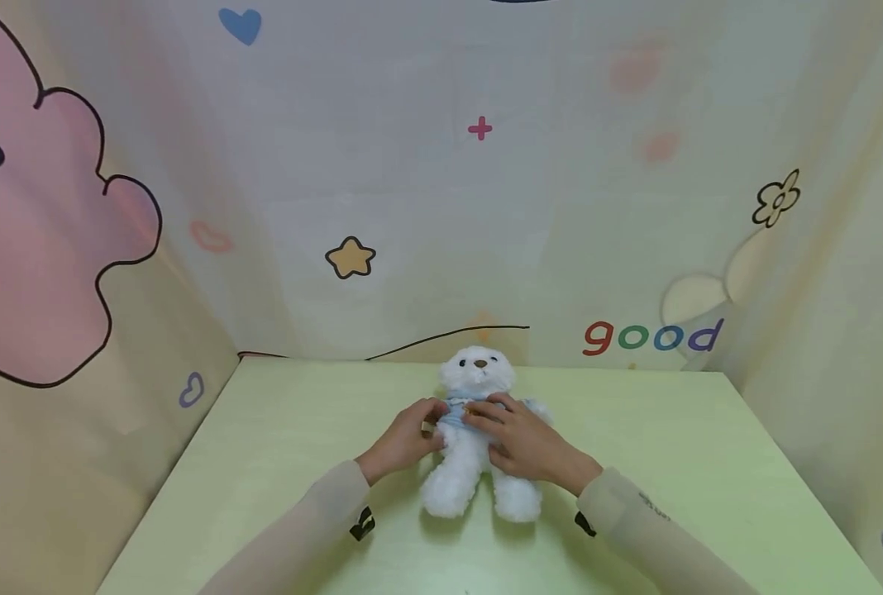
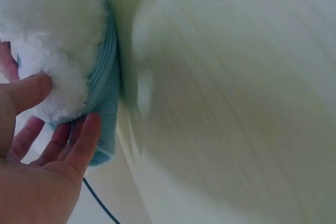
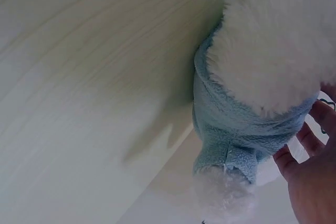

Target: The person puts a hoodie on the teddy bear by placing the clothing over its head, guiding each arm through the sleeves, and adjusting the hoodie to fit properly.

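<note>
A white plush bear [image 1: 456, 471] lies on its back on the table, head toward the far side, in a light blue top [image 2: 107, 90]. My left hand [image 1: 404, 438] holds the bear's side at the arm; in the left wrist view its thumb and fingers curve round the fluffy white paw [image 2: 60, 85]. My right hand [image 1: 527, 438] rests across the bear's chest with fairly straight fingers. A small orange-yellow detail shows at its fingertips, too small to make out. In the right wrist view the blue sleeve [image 3: 226, 150] ends in the other white paw [image 3: 226, 195].
The pale yellow-green table [image 1: 300, 430] spreads out around the bear. Behind it and at both sides hangs a printed cloth [image 1: 427, 182] with a star, a flower and the word "good". Dark wrist straps [image 1: 363, 524] show by the sleeves.
</note>
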A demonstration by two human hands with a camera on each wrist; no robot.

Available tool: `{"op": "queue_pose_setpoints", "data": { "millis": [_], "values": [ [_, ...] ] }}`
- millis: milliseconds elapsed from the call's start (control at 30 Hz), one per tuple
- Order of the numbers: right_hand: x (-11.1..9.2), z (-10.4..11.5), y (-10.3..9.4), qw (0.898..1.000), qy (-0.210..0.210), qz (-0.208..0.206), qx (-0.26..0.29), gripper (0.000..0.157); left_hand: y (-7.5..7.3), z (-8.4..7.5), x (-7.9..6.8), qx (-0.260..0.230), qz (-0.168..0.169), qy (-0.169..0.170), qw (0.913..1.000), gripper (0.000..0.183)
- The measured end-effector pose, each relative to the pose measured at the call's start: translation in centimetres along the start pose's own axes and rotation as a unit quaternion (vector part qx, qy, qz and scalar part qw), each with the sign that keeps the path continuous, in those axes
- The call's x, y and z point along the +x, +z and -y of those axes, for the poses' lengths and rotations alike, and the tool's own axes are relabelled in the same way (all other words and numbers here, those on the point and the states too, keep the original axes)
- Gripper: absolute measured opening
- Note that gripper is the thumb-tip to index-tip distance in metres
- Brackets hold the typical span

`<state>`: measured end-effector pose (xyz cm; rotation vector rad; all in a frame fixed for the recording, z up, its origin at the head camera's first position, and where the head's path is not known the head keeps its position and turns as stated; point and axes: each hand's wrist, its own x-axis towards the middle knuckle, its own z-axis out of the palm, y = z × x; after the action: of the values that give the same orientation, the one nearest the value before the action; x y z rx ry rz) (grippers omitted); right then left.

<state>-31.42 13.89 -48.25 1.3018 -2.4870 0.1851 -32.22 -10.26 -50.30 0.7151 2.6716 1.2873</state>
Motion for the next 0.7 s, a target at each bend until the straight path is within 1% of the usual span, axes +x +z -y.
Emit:
{"op": "queue_pose_setpoints", "data": {
  "millis": [67, 133, 233, 300, 400, 467, 500, 567, 633, 700],
  "values": [
    [-0.1, -0.1, 0.1, 1.0, 0.004, 0.003, 0.006, 0.053, 0.3, -0.2, 0.2, 0.021, -0.019, 0.015, 0.9995, 0.03],
    [-0.3, -0.1, 0.3, 1.0, 0.004, 0.001, 0.007, 0.056, 0.7, -0.3, 0.5, 0.045, -0.046, 0.025, 0.9976, 0.022],
    [-0.4, 0.1, 0.6, 1.0, -0.008, -0.01, 0.001, 0.059, 1.6, -0.6, 1.0, 0.085, -0.091, 0.029, 0.9919, 0.015],
    [-0.4, 0.1, 0.6, 1.0, -0.018, -0.021, -0.004, 0.059, 2.1, -0.8, 1.3, 0.111, -0.113, 0.02, 0.9872, 0.015],
    [-0.4, 0.2, 0.5, 0.999, -0.025, -0.027, -0.009, 0.057, 2.5, -1.3, 1.7, 0.172, -0.124, 0.006, 0.9772, 0.016],
    [-0.4, 0.2, 0.4, 0.999, -0.022, -0.023, -0.009, 0.056, 2.5, -1.6, 1.8, 0.21, -0.116, 0.0, 0.9709, 0.015],
    [-0.5, 0.2, 0.4, 1.0, -0.018, -0.018, -0.01, 0.056, 2.4, -1.7, 1.7, 0.216, -0.105, 0.001, 0.9708, 0.014],
    [-0.6, 0.1, 0.3, 1.0, -0.009, -0.006, -0.004, 0.056, 1.9, -1.6, 1.7, 0.216, -0.077, 0.006, 0.9734, 0.011],
    [-0.9, 0.0, 0.2, 1.0, 0.001, 0.011, 0.003, 0.055, 1.3, -1.5, 1.6, 0.191, -0.037, 0.013, 0.9808, 0.011],
    [-1.1, -0.2, 0.0, 1.0, 0.009, 0.022, 0.01, 0.053, 0.9, -1.5, 1.7, 0.177, -0.009, 0.018, 0.984, 0.014]
  ]
}}
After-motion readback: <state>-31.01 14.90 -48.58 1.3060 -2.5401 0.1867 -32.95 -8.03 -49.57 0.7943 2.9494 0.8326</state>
